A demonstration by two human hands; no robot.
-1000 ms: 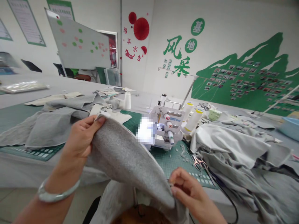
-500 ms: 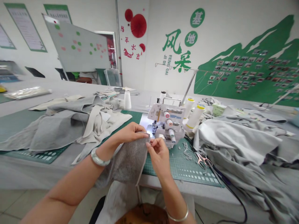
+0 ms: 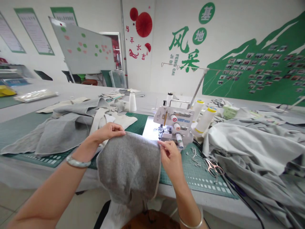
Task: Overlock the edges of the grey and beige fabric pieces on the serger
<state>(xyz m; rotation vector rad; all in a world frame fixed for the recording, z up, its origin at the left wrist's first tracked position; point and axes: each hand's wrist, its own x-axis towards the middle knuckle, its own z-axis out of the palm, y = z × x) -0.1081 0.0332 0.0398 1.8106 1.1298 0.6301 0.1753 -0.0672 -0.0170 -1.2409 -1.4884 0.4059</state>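
A piece of grey fabric [image 3: 130, 163] with a pale stitched edge hangs between my hands over the front of the table. My left hand [image 3: 110, 131] pinches its upper left edge. At the upper right corner, my right hand [image 3: 169, 156] grips the fabric between thumb and fingers. Just beyond that corner stands a white overlock sewing machine [image 3: 173, 122], its lamp lighting the plate on its left. The fabric's top edge lies close in front of the lit plate; whether it touches the machine I cannot tell.
Scissors [image 3: 214, 168] and thread scraps [image 3: 195, 156] lie on the green cutting mat [image 3: 190, 174]. Grey and white fabric [image 3: 247, 146] is heaped at right, more grey pieces [image 3: 63, 133] at left. Thread cones [image 3: 206, 120] stand behind the machine; a white cone [image 3: 132, 101] stands left of it.
My hands have moved apart, my left hand going left along the edge and my right slightly right. The grey fabric, bunched and narrow before, is now spread out wide between them.
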